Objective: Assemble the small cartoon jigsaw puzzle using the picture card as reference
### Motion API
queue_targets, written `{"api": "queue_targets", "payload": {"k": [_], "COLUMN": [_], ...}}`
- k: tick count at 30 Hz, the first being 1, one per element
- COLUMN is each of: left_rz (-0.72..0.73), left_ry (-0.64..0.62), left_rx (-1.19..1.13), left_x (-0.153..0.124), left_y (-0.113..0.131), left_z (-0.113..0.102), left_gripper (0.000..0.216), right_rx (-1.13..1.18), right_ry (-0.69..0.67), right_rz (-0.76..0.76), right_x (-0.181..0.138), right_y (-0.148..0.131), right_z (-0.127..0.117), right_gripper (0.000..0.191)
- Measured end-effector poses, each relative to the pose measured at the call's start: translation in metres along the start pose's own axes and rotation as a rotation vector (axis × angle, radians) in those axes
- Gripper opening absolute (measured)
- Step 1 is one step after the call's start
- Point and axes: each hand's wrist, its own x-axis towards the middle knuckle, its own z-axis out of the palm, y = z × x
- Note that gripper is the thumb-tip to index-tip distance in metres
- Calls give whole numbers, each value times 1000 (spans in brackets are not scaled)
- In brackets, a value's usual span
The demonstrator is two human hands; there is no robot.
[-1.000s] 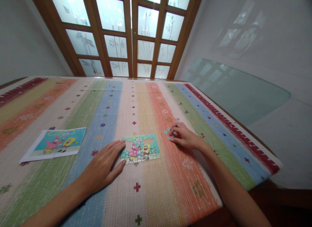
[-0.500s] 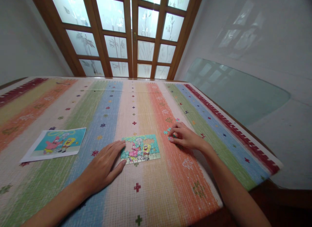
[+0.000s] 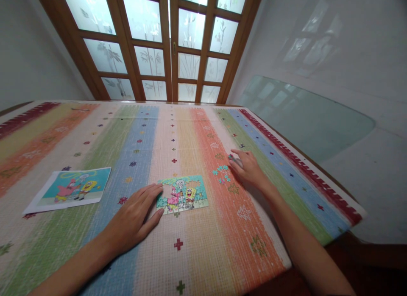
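A partly assembled jigsaw puzzle (image 3: 182,195) with cartoon figures lies in front of me, with gaps at its upper left and upper right. My left hand (image 3: 136,213) rests flat at the puzzle's left edge, its fingertips and thumb touching it. Right of the puzzle, several loose teal puzzle pieces (image 3: 223,171) lie scattered on the orange stripe. Just beyond them, my right hand (image 3: 249,169) has thumb and index finger apart around a small puzzle piece (image 3: 230,157); whether they touch it is hard to see.
A printed picture (image 3: 71,188) of the same cartoon figures lies on the left. Beneath everything is a striped tablecloth (image 3: 159,262). Wooden doors (image 3: 168,75) with frosted panes stand behind the table, and a wall (image 3: 333,46) is on the right.
My right hand has moved from the loose pieces away from me and slightly right, its thumb and index finger now parted. The pieces show more fully. My left hand stays in place.
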Motion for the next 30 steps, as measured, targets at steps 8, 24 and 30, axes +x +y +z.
{"api": "queue_targets", "payload": {"k": [8,24,30], "left_rz": [-9,-10,-5], "left_ry": [-7,-19,-13], "left_rx": [17,27,33], "left_x": [-2,-2,-3], "left_y": [0,0,-1], "left_z": [2,4,4], "left_gripper": [44,43,41], "right_rx": [-16,33,37], "right_ry": [-39,-108,-140], "right_rz": [90,63,43], "right_x": [5,7,5], "right_y": [18,20,19], "right_z": [12,1,-6], "right_gripper": [40,28,18]}}
